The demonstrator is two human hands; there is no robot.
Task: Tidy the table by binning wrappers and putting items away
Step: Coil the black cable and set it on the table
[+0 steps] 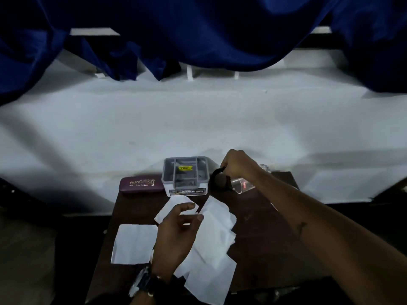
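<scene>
Several white paper wrappers [217,234] lie spread over the dark wooden table [264,227], and one square sheet [134,243] sits apart at the left. My left hand [178,230] hovers over the papers with fingers relaxed, holding nothing. At the back of the table my right hand [235,165] grips a dark round object with a black loop [220,180]. That object is just right of a grey compartment box [186,175]. A clear plastic item [244,184] lies under my right wrist.
A maroon spectacle case [142,184] lies left of the grey box. A white bed sheet [198,119] spreads behind the table, with blue curtains [198,29] above it. The floor on both sides is dark.
</scene>
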